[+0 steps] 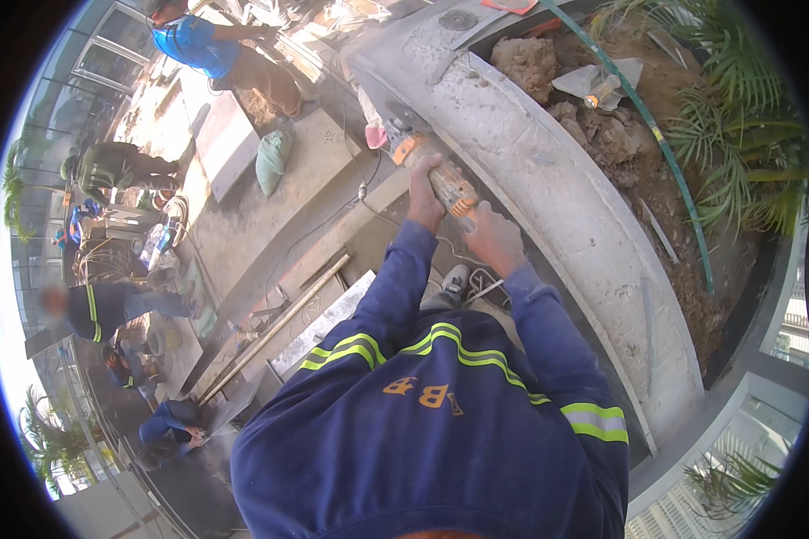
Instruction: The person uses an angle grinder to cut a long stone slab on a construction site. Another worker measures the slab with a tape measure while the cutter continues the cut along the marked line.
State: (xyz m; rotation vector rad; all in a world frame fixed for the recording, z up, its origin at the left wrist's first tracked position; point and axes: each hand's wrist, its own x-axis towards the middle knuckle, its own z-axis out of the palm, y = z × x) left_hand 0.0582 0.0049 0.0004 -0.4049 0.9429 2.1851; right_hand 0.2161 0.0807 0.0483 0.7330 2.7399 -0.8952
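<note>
An orange and grey angle grinder (452, 187), coated in dust, is held in both my hands. Near its head, my left hand (426, 190) wraps round the body. My right hand (496, 235) grips the rear end of the tool. The grinder's disc end points away from me, up against the inner edge of the curved concrete wall (593, 234). Whether the disc touches the concrete I cannot tell. Beside the disc, a pink thing (376, 136) shows at the wall's edge. A power cable (365, 190) with a connector runs over the floor to my left.
Beyond the wall lies a soil bed with rubble, a green hose (661, 135) and palm fronds (737, 81). Boards and a long pole (274, 328) lie left of me. A green sack (272, 162) sits on the step. Several people work at the left, one in a blue shirt (193, 47).
</note>
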